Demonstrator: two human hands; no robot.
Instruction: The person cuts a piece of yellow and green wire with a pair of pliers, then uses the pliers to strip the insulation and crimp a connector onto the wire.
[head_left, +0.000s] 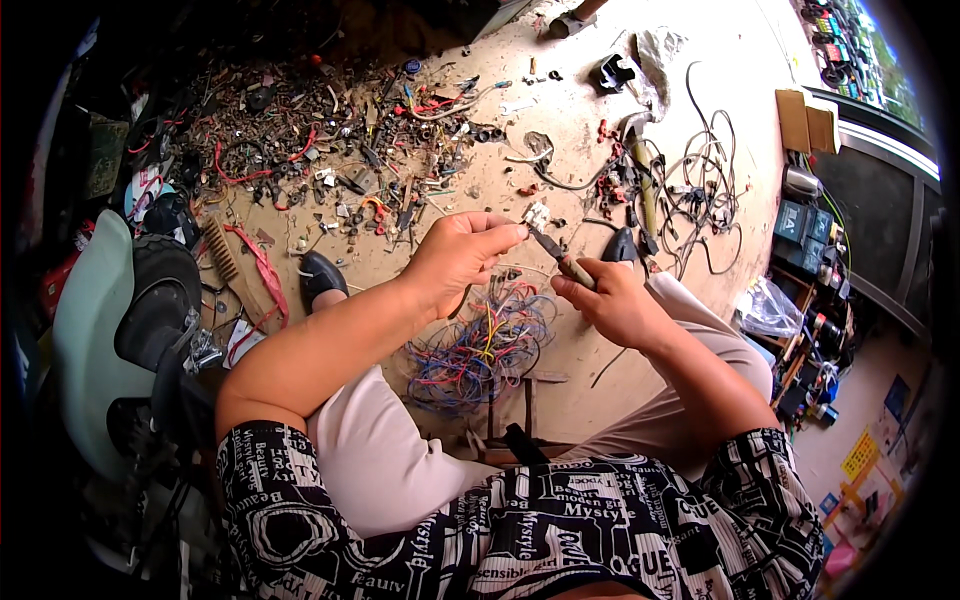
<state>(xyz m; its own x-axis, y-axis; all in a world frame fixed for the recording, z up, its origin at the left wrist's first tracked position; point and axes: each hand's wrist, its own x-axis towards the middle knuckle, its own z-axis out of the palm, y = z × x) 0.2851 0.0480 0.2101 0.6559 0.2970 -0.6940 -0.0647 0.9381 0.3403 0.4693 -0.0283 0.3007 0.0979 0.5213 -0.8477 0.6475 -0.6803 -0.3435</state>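
My right hand (pixel 622 302) is closed around the handle of a knife (pixel 577 272), whose dark blade points up and left toward my other hand. My left hand (pixel 462 252) pinches thumb and forefinger together just by the blade's tip; what lies between them is too small to make out. A small white plastic piece (pixel 537 213) shows right beyond those fingertips, and I cannot tell whether it is held or lies on the floor. Below both hands, between my legs, is a tangled heap of thin coloured wires (pixel 480 345).
Scraps of cable and small parts (pixel 340 140) cover the floor at the far left. Black cables (pixel 705 190) lie coiled at the far right, near a crumpled plastic sheet (pixel 655 65). A pale green curved panel (pixel 95 340) stands at left; blue boxes (pixel 803 228) are stacked at right.
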